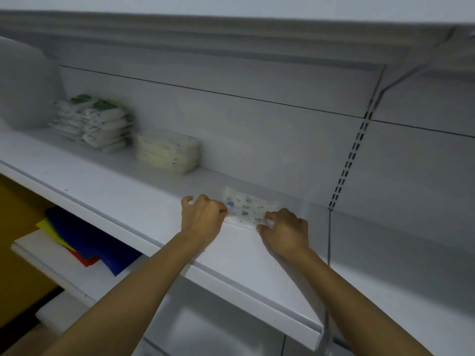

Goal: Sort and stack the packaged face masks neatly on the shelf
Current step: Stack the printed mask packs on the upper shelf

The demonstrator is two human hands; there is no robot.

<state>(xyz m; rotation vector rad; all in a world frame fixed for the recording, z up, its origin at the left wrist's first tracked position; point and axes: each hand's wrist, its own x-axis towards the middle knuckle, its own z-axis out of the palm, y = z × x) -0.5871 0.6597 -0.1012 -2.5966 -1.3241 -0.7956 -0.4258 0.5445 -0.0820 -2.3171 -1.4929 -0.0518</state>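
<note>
Blurry green-topped mask stack (92,122)

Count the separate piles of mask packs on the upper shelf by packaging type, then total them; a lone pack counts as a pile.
Green-labelled piles: 2
Plain cream pile: 1
Patterned pile, gripped by the left hand and right hand: 1
Total: 4
</note>
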